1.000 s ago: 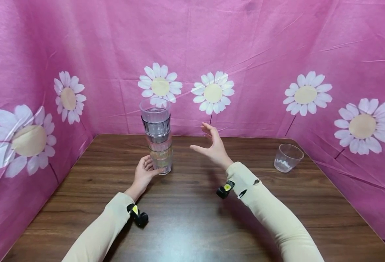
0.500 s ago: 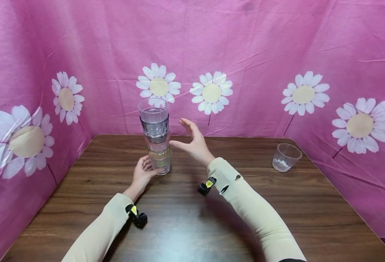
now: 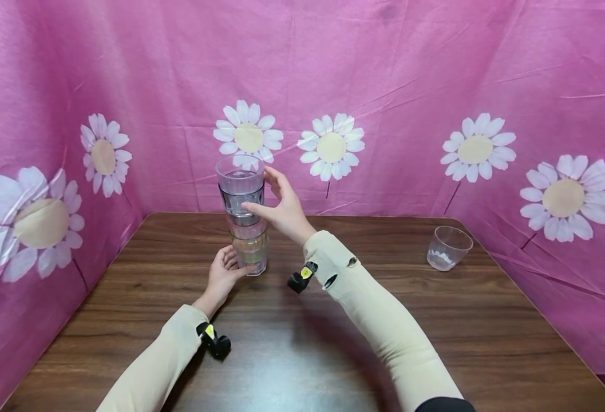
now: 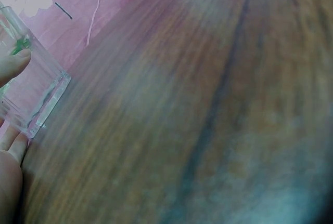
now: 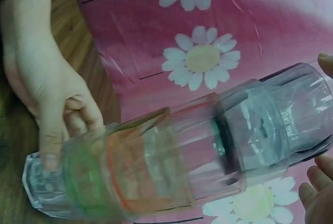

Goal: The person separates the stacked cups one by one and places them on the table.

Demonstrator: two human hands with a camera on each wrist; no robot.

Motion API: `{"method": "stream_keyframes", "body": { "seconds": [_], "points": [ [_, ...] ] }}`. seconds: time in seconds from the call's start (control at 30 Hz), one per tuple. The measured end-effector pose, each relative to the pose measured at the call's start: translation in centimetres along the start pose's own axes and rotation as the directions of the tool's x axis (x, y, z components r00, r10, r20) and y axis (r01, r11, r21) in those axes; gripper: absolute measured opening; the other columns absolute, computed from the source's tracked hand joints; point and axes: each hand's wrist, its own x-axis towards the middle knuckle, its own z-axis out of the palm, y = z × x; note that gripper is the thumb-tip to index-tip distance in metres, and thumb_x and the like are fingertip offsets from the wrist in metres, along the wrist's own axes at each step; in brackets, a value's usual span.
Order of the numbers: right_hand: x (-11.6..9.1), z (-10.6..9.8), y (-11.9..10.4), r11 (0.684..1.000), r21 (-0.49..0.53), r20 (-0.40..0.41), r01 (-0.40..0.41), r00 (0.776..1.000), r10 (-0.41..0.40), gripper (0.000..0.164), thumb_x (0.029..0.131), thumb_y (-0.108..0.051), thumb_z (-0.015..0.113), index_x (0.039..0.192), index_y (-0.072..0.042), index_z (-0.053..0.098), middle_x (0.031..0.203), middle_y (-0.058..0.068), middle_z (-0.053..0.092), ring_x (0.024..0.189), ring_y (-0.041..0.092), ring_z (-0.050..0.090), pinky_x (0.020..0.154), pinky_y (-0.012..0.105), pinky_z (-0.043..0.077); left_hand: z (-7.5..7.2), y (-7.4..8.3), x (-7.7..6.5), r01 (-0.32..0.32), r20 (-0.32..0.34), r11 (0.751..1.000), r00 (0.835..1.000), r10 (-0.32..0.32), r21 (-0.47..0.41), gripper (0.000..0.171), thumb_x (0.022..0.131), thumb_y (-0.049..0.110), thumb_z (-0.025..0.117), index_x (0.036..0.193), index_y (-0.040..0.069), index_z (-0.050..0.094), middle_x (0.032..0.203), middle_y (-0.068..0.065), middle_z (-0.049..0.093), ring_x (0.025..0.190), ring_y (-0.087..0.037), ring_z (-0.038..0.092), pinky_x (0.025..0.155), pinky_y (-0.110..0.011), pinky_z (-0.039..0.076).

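Note:
A tall stack of nested plastic cups (image 3: 250,230) stands upright on the table at centre left in the head view. The bottom cup (image 4: 44,89) is clear, with pinkish, yellowish and dark grey ones above and a clear one on top. My left hand (image 3: 223,280) grips that bottom cup, thumb in front and fingers at its left side. Higher up, my right hand (image 3: 288,210) reaches around the dark grey cup (image 3: 241,200), its thumb crossing in front and fingers at the right side. In the right wrist view its fingers (image 5: 317,190) look extended beside the cups; contact is unclear.
One clear tumbler (image 3: 449,248) stands alone at the right of the brown wooden table (image 3: 374,326), with something whitish near its bottom. A pink cloth (image 3: 395,68) printed with white daisies hangs close behind the table and along both sides.
My right hand has moved left from open space to the upper part of the cup stack. The left hand keeps its grip at the bottom, and the stack has stayed in place.

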Motion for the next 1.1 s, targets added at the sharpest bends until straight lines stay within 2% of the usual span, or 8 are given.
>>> {"method": "stream_keyframes", "body": {
  "seconds": [0.2, 0.3, 0.43, 0.57, 0.7, 0.93, 1.1],
  "points": [
    [1.4, 0.3, -0.7, 0.999, -0.016, -0.007, -0.039, 0.999, 0.039, 0.088, 0.083, -0.016, 0.082, 0.152, -0.004, 0.03, 0.148, 0.014, 0.044, 0.136, 0.018, 0.041, 0.113, 0.023, 0.03, 0.0, -0.2, 0.0, -0.021, -0.01, 1.0, 1.0, 0.021, -0.007, 0.068, 0.075, -0.016, 0.074, 0.133, -0.008, 0.041, 0.131, -0.024, 0.054, 0.107, -0.013, 0.055, 0.093, -0.022, 0.047],
    [2.0, 0.3, -0.9, 0.998, -0.035, -0.001, -0.049, 0.999, 0.049, 0.089, 0.082, -0.017, 0.082, 0.152, -0.002, 0.03, 0.147, 0.017, 0.045, 0.136, 0.021, 0.041, 0.114, 0.026, 0.03, 0.1, -0.2, 0.0, -0.022, -0.013, 1.0, 1.0, 0.022, -0.007, 0.067, 0.075, -0.016, 0.074, 0.133, -0.008, 0.042, 0.129, -0.022, 0.055, 0.105, -0.01, 0.055, 0.094, -0.023, 0.047],
    [2.5, 0.3, -1.1, 0.996, -0.051, 0.01, -0.076, 0.997, 0.076, 0.087, 0.081, -0.018, 0.083, 0.152, -0.006, 0.034, 0.144, 0.012, 0.049, 0.138, 0.024, 0.04, 0.116, 0.033, 0.031, 0.1, -0.1, -0.1, -0.014, -0.008, 1.0, 1.0, 0.014, -0.014, 0.067, 0.076, -0.016, 0.074, 0.134, -0.008, 0.041, 0.129, -0.02, 0.055, 0.105, -0.008, 0.054, 0.096, -0.023, 0.046],
    [2.7, 0.3, -1.2, 0.995, -0.04, 0.021, -0.095, 0.995, 0.096, 0.084, 0.081, -0.019, 0.083, 0.151, -0.009, 0.038, 0.14, 0.006, 0.053, 0.138, 0.025, 0.04, 0.114, 0.034, 0.033, 0.1, 0.0, -0.1, -0.02, -0.009, 1.0, 1.0, 0.019, -0.024, 0.068, 0.075, -0.017, 0.074, 0.134, -0.007, 0.041, 0.129, -0.019, 0.055, 0.104, -0.007, 0.054, 0.095, -0.022, 0.046],
    [2.8, 0.2, -1.3, 0.995, -0.03, 0.024, -0.091, 0.996, 0.092, 0.083, 0.08, -0.018, 0.083, 0.15, -0.009, 0.039, 0.135, 0.006, 0.055, 0.136, 0.023, 0.043, 0.112, 0.029, 0.034, 0.1, 0.0, -0.1, -0.023, -0.015, 1.0, 1.0, 0.023, -0.016, 0.067, 0.075, -0.017, 0.074, 0.133, -0.008, 0.042, 0.128, -0.021, 0.055, 0.104, -0.009, 0.054, 0.094, -0.022, 0.047],
    [3.1, 0.3, -1.2, 0.997, 0.032, 0.011, -0.073, 0.997, 0.073, 0.082, 0.078, -0.011, 0.085, 0.148, -0.004, 0.042, 0.134, 0.01, 0.057, 0.133, 0.019, 0.046, 0.11, 0.021, 0.034, 0.0, 0.0, -0.1, -0.025, -0.013, 1.0, 1.0, 0.025, 0.018, 0.069, 0.075, -0.016, 0.074, 0.135, -0.009, 0.041, 0.131, -0.025, 0.054, 0.108, -0.014, 0.055, 0.098, -0.028, 0.046],
    [3.0, 0.4, -1.3, 0.995, 0.063, 0.001, -0.081, 0.997, 0.081, 0.082, 0.077, -0.009, 0.085, 0.147, -0.001, 0.042, 0.136, 0.015, 0.056, 0.131, 0.019, 0.049, 0.108, 0.02, 0.036, 0.0, 0.1, -0.1, -0.003, -0.009, 1.0, 1.0, 0.003, 0.014, 0.072, 0.075, -0.016, 0.074, 0.138, -0.01, 0.038, 0.133, -0.027, 0.052, 0.111, -0.017, 0.054, 0.097, -0.024, 0.045]
  ]
}}
